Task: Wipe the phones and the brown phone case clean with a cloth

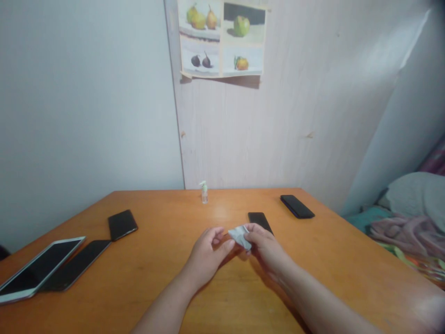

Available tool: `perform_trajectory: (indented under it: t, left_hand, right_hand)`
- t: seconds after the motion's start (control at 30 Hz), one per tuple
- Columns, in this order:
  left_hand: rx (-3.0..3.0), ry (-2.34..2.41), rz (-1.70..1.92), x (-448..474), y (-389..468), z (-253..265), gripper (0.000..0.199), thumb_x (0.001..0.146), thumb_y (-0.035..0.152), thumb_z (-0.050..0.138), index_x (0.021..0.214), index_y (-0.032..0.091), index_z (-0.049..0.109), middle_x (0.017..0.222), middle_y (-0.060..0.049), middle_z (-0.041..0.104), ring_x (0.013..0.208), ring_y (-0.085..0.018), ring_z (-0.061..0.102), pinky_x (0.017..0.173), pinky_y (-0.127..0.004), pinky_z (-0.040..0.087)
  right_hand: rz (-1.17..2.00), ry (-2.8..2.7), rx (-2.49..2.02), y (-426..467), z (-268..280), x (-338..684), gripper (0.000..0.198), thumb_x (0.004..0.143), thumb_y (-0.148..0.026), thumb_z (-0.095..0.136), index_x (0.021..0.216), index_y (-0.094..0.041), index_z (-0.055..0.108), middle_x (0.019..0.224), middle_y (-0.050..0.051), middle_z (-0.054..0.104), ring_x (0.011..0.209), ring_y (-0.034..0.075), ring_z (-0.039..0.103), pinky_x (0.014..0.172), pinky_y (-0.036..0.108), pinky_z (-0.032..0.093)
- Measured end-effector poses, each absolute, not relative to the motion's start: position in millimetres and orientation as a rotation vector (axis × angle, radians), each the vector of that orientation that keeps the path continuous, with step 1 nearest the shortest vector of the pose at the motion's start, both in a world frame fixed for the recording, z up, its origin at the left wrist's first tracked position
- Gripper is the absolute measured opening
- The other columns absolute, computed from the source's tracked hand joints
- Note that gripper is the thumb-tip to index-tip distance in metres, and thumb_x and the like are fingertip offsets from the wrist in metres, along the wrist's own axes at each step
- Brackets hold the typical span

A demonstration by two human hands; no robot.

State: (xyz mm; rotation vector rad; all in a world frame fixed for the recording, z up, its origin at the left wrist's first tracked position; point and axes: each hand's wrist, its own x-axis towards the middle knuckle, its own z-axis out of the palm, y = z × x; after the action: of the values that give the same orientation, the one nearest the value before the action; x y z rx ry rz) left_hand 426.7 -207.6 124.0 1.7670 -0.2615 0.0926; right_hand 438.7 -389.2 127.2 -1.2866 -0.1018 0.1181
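Over the middle of the table, my right hand [264, 243] pinches a small folded grey-white cloth [239, 235] between thumb and fingers. My left hand [206, 255] is just left of it, with fingers loosely curled and apart from the thumb. Its thumb tip reaches the cloth's lower left edge; whether it presses on it I cannot tell. Behind my right hand lies a black phone [260, 221], its near end partly hidden by the hand.
On the wooden table [156, 287], a small clear pump bottle [204, 194] stands at the back. A thick black phone [297, 206] lies back right. To the left are a black device [122, 224], a dark tablet [78, 266] and a white-framed tablet [43, 269]. Bedding [410, 232] lies beyond the right edge.
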Motion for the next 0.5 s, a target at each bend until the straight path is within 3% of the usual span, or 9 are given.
perform_trajectory:
  t: [0.13, 0.2, 0.37, 0.5]
  left_hand:
    - [1.454, -0.214, -0.149, 419.3, -212.5, 135.7, 0.026, 0.079, 0.038, 0.071, 0.086, 0.016, 0.061, 0.078, -0.003, 0.069, 0.069, -0.016, 0.063, 0.066, -0.025, 0.045]
    - [1.356, -0.164, -0.166, 418.5, -211.3, 139.1, 0.025, 0.077, 0.038, 0.071, 0.082, 0.016, 0.058, 0.073, 0.000, 0.067, 0.063, -0.013, 0.060, 0.063, -0.023, 0.043]
    - [1.360, -0.127, -0.108, 425.6, -207.1, 133.7, 0.025, 0.079, 0.036, 0.068, 0.089, 0.017, 0.057, 0.074, 0.000, 0.066, 0.068, -0.013, 0.059, 0.066, -0.022, 0.043]
    - [1.518, -0.060, 0.211, 431.1, -206.8, 127.6, 0.025, 0.077, 0.028, 0.064, 0.098, 0.019, 0.055, 0.088, -0.002, 0.065, 0.075, -0.014, 0.060, 0.072, -0.025, 0.045]
  right_hand:
    - [0.185, -0.164, -1.308, -380.5, 125.8, 430.6, 0.017, 0.078, -0.028, 0.063, 0.089, -0.015, 0.062, 0.073, 0.005, 0.066, 0.057, 0.013, 0.055, 0.051, 0.024, 0.040]
    - [0.187, -0.153, -1.318, -379.8, 125.4, 429.5, 0.021, 0.077, -0.030, 0.065, 0.092, -0.016, 0.061, 0.073, 0.005, 0.066, 0.057, 0.014, 0.057, 0.050, 0.025, 0.041]
    - [0.169, -0.080, -1.279, -381.2, 124.9, 431.6, 0.029, 0.072, -0.029, 0.071, 0.094, -0.017, 0.058, 0.075, 0.004, 0.066, 0.061, 0.015, 0.059, 0.051, 0.024, 0.043]
    - [0.049, -0.088, -1.314, -381.5, 125.1, 434.0, 0.033, 0.070, -0.034, 0.073, 0.093, -0.018, 0.057, 0.071, 0.001, 0.064, 0.056, 0.012, 0.054, 0.050, 0.024, 0.040]
